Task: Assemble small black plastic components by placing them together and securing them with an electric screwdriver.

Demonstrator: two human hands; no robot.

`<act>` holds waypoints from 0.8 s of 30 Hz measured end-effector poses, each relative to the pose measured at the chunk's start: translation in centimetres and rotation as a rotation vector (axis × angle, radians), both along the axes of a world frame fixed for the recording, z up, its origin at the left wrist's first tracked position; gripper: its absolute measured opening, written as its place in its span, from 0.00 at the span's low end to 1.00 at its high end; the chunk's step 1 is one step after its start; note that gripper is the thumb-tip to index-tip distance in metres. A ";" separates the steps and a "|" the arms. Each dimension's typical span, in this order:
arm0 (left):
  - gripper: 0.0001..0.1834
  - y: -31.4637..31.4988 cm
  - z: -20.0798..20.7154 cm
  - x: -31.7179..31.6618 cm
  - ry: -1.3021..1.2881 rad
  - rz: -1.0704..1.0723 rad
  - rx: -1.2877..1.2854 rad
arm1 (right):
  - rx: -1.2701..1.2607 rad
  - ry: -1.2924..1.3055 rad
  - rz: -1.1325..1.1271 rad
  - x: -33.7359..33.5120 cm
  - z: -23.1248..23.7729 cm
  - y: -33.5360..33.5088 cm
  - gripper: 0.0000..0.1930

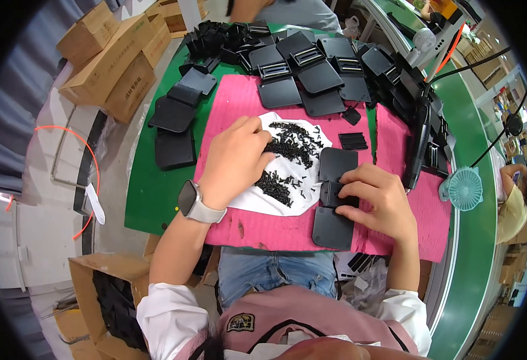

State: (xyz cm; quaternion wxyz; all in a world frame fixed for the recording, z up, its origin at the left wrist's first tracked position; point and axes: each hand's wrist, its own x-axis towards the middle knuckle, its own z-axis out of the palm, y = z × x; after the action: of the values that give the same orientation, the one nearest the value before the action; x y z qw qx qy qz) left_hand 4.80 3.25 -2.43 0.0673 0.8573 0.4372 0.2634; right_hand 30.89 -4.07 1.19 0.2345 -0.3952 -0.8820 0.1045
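Observation:
A white cloth (299, 202) carries heaps of small black screws (293, 147). My left hand (236, 157), a watch at its wrist, reaches into their left side; thumb and forefinger are apart among the screws, the other fingers curled. To the right of the cloth lies a black plastic bracket (333, 227), made of two flat plates joined by a narrower middle part. My right hand (380, 197) grips that middle part from the right, fingers above and thumb below, partly covering it.
Black brackets (317, 78) are piled along the far side of the pink mat (239, 231); more plates (176, 114) lie at left on the green table. A black electric screwdriver (418, 135) hangs at right, near a small turquoise fan (464, 188). Short black strips (353, 141) lie beyond the bracket.

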 end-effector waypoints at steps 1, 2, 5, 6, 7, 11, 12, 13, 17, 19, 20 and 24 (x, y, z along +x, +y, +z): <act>0.10 0.1 0.1 0.1 0.021 -0.018 0.016 | 0.009 0.009 -0.033 -0.3 -0.1 -0.2 0.13; 0.10 0.0 0.0 0.1 0.022 -0.020 0.013 | -0.001 0.012 -0.054 -0.4 -0.1 -0.3 0.13; 0.07 -0.2 -0.3 0.2 0.007 0.023 0.001 | 0.048 0.073 -0.122 -0.3 0.2 -0.8 0.13; 0.06 -0.2 -0.4 0.2 -0.056 0.034 0.008 | 0.071 0.115 -0.187 0.2 0.5 -0.9 0.13; 0.06 -0.2 -0.4 0.3 -0.119 0.042 0.013 | 0.094 0.157 -0.255 1.1 0.9 -1.1 0.12; 0.04 0.0 -0.5 0.7 -0.212 0.020 0.054 | 0.405 0.184 -0.785 6.1 0.6 -0.3 0.07; 0.04 0.0 -0.4 0.7 -0.209 0.023 0.053 | 0.434 0.089 -0.932 7.3 0.6 0.1 0.11; 0.05 -0.1 -0.5 0.7 -0.205 0.020 0.049 | 0.473 -0.110 -1.010 9.1 0.1 0.6 0.19; 0.05 0.0 -0.5 1.0 -0.228 0.042 0.039 | 0.098 -0.364 -1.235 10.6 -0.8 3.2 0.34; 0.04 0.2 -0.8 0.9 -0.245 0.031 0.027 | -0.035 -0.201 -1.122 11.3 -1.9 4.6 0.35; 0.04 0.2 -0.8 1.0 -0.254 0.023 0.027 | 0.002 -0.171 -1.127 11.5 -2.0 4.9 0.33; 0.03 0.2 -0.4 1.4 -0.253 0.030 0.023 | -0.052 0.169 -1.034 13.9 -2.7 5.9 0.26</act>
State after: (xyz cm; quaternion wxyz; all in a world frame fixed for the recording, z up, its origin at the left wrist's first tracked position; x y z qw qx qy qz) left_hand 6.23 3.41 -2.84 0.1082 0.8113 0.4351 0.3752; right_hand 44.82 1.79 -1.52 0.3161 -0.7749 -0.5467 0.0284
